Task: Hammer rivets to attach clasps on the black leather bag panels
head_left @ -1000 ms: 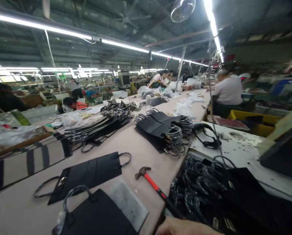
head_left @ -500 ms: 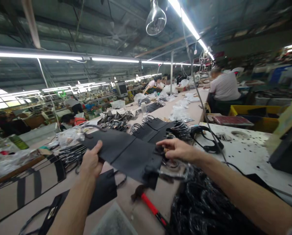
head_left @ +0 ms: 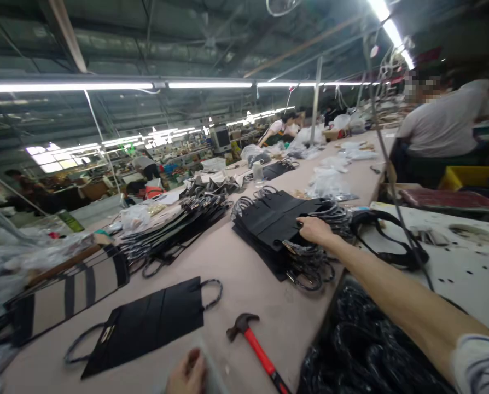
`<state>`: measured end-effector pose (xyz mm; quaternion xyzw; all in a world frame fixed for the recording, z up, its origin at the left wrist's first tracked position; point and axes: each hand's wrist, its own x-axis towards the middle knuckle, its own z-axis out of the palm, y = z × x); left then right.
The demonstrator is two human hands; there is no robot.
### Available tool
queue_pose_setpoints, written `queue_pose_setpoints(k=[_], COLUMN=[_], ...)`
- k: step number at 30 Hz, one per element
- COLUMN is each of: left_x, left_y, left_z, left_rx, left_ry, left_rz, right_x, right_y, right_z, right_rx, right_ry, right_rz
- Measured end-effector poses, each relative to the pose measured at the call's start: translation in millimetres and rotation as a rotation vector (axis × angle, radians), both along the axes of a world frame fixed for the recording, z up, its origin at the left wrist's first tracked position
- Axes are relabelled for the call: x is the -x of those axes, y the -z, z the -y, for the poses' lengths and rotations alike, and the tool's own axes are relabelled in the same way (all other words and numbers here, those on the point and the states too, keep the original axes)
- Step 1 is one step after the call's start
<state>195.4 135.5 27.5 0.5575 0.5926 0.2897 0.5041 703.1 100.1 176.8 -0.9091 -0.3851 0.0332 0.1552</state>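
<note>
hands have split up vs ~half a sec ago: back then both were on one lifted bag, now the right hand [head_left: 316, 230] is out at the stack of black bags [head_left: 265, 254] and the left hand [head_left: 187, 375] is down by the bottom edge of view. stack's on the far right half of the table [head_left: 285, 317], handles sticking out both ends. table's pinkish n long, w/ a hammer [head_left: 256, 347] (red grip), a flat black bag [head_left: 150, 323] lying alone, a striped piece [head_left: 80, 290] to the left, plus clear plastic [head_left: 330, 183] further back. room's a big workshop, tube lights [head_left: 209, 85] overhead, coworker in a pale shirt [head_left: 441, 126] on the right. white bench top [head_left: 458, 279] below them, shiny wrapped handles [head_left: 359, 334] in a dark heap nearer.

pose-wise: right arm's stretched fwd, knuckles up, fingers bunched at the stack's handle end, can't tell if they're pinching a bag. left's fingers are curled next to a greyish slab [head_left: 214, 366], partly cut off, so idk if it's gripping anything tbh.
</note>
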Motion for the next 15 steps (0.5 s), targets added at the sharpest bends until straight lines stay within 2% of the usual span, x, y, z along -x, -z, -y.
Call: queue_pose_setpoints(k=[3, 5, 7, 8, 10, 12, 14, 15], left_x=[54.1, 76.5, 89.3, 92.7, 95.2, 94.3, 92.8, 92.3], left_y=[2.9, 0.7, 6.3, 12.4, 27.6, 41.0, 48.3, 49.3], left_z=[12.6, 20.3, 26.0, 28.5, 33.2, 37.6, 40.5, 41.2], left_rx=[-0.118, -0.327, -0.524, -0.585, -0.649, -0.672, -0.681, -0.680], left_ry=[-0.014, 0.003, 0.047, 0.076, 0.129, 0.166, 0.183, 0.190], left_rz=[-0.133, -0.294, -0.482, -0.578, -0.748, -0.865, -0.918, -0.926], right_x=[4.7, 15.6, 37.8, 54.8, 102.2, 162.6, 224.4, 251.9], right_y=[-4.4, -9.1, -9.3, -7.3, 0.6, 14.6, 35.7, 48.3], right_z=[1.8, -0.5, -7.7, -12.6, -24.5, -40.1, -60.8, -72.8], right_rx=[0.045, 0.043, -0.059, -0.213, -0.363, -0.301, -0.203, -0.080], right_ry=[-0.016, -0.012, -0.019, -0.078, -0.298, -0.542, -0.702, -0.773], right_rz=[0.030, 0.100, 0.249, 0.373, 0.427, 0.314, 0.247, 0.154])
